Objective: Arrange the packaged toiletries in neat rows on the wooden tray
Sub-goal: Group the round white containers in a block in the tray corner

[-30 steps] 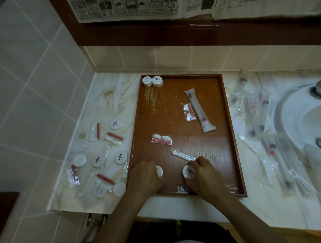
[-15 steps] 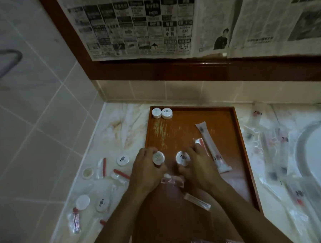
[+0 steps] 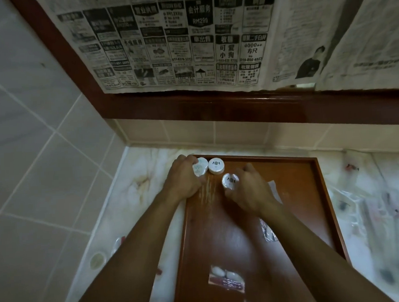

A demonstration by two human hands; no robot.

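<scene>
Two round white packets (image 3: 216, 165) sit side by side at the far left corner of the wooden tray (image 3: 320, 190). The left hand (image 3: 184, 179) holds a third round packet (image 3: 199, 169) just in front of them; the right hand (image 3: 246, 190) pinches another (image 3: 230, 181) nearby. A clear sachet (image 3: 226, 279) lies mid-tray near the front edge — others blur on the marble counter (image 3: 144, 176).

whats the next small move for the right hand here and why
Probably set the right hand's round pack down just right of the pack standing at the tray's far edge. The left hand is placing its own pack at the far-left corner, so that spot extends the row.
</scene>
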